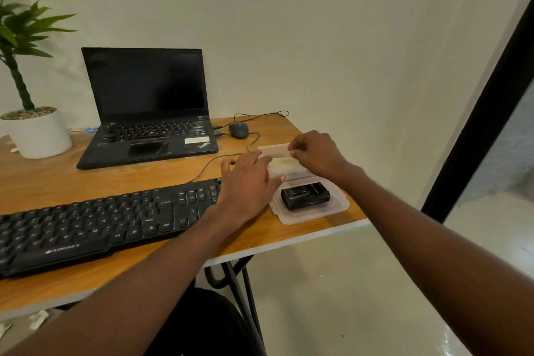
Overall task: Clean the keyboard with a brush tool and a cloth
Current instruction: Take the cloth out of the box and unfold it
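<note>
Head view: beside the keyboard [95, 222], both hands [248, 182] are working a light, flimsy plastic container [315, 211], right hand [318, 153] pinching its lid edge, left fingers resting straight.

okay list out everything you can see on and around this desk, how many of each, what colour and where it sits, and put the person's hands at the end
keyboard: one, black, front left of the table
laptop: one, black, open, screen dark, behind the keyboard
mouse: one, dark grey, right of the laptop, wired
potted plant: one, green in a white pot, back left
clear plastic container: one, translucent, right front corner of the table
black box: one, inside the container
clear lid: one, translucent, behind the container, at both hands
table: one, wooden top, black legs
left hand: fingers relaxed, over the lid's near edge
right hand: fingers pinching the lid's far edge
</note>
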{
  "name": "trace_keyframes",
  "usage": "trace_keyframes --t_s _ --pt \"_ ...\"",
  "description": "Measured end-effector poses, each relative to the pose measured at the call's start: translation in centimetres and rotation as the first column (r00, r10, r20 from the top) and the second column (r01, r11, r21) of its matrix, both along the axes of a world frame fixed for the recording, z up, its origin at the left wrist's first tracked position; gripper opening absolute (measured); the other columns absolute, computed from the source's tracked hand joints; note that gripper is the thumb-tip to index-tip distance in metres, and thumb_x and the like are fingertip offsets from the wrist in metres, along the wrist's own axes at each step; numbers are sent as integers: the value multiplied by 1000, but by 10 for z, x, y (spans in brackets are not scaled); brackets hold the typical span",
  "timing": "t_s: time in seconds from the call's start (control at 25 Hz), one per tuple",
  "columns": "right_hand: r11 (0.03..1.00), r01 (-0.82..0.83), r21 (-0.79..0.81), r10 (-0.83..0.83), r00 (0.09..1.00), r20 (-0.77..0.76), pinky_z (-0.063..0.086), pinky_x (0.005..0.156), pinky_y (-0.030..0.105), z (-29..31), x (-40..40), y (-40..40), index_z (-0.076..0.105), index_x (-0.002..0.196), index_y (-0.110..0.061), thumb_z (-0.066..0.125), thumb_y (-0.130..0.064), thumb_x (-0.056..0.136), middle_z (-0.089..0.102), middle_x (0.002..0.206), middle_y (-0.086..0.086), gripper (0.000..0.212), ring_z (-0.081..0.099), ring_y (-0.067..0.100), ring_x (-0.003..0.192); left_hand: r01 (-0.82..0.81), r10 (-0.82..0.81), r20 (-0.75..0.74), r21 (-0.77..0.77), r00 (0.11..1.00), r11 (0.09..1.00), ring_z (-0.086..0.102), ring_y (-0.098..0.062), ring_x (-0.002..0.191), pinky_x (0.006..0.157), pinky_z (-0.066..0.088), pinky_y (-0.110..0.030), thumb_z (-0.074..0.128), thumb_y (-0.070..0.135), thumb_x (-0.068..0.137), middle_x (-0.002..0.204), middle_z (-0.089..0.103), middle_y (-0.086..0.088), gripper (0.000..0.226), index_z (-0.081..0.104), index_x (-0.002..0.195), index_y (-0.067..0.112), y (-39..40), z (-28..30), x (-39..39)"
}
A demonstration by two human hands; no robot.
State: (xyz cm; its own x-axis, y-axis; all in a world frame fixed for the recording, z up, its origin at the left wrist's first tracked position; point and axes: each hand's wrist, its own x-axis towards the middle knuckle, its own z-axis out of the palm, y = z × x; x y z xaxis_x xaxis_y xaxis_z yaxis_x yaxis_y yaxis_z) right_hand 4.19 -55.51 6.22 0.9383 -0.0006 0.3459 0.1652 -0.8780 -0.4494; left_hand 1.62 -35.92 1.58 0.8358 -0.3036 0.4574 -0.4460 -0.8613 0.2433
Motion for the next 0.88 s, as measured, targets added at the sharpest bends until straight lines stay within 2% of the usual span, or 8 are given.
trace_keyframes --t_s 0.16,0.28,0.4,0.52,0.6,0.72,0.8,0.88 --pt "948 -82 -307 12 974 -224 53 92 35 2 45 13 79 109 -12 73 -18 90 75 112 8 21 66 26 106 34 -34 5 68 999 997 40 -12 149 122 11 -50 47 62 104 162 46 5 60 47 154 29 3 -5 7" --pt "921 -77 -381 -42 955 -294 57 92 41 3 67 15 74 111 -12 78 -23 86 70 111 8 27 63 26 102 44 -44 -7 45 999 998 40 -12 149 124 9 -50 50 55 106 161 47 6 55 48 154 29 4 1 7" --pt "904 -98 -415 -49 942 -331 57 92 42 0 79 13 71 112 -13 75 -26 88 68 113 9 27 62 27 102 40 -40 -5 59 999 997 41 -11 148 124 7 -50 50 53 106 160 48 6 53 49 154 29 5 5 5" --pt "918 -120 -377 -7 948 -319 56 81 37 1 78 10 72 85 -21 75 -27 87 72 100 5 6 64 25 94 38 -37 -15 70 999 997 42 -12 146 124 6 -51 49 54 106 158 50 6 53 50 153 29 2 4 8" --pt "933 -99 -346 -7 956 -295 54 73 34 5 70 7 66 72 -27 76 -26 84 69 86 0 16 65 24 87 34 -32 -17 85 999 996 44 -12 145 124 7 -52 49 56 105 156 52 6 54 52 151 29 1 4 9" --pt "963 -53 -265 1 981 -192 49 67 32 18 53 5 60 76 -25 73 -23 80 66 83 0 14 64 23 84 56 -55 -25 72 998 996 45 -13 144 123 8 -52 50 60 103 155 52 6 58 50 151 27 2 6 8" --pt "993 -30 -115 16 993 -114 49 68 35 29 38 6 58 78 -20 70 -20 80 67 86 3 12 63 22 83 61 -61 -40 -2 997 998 40 -12 147 122 8 -53 51 63 102 159 48 7 63 44 154 28 7 6 4" --pt "985 -29 169 39 998 -54 48 68 34 36 20 14 59 80 -17 70 -17 83 67 86 6 12 60 19 78 36 -44 -42 -158 998 987 42 -12 147 122 11 -53 51 63 102 159 48 9 63 44 154 29 16 13 -1"
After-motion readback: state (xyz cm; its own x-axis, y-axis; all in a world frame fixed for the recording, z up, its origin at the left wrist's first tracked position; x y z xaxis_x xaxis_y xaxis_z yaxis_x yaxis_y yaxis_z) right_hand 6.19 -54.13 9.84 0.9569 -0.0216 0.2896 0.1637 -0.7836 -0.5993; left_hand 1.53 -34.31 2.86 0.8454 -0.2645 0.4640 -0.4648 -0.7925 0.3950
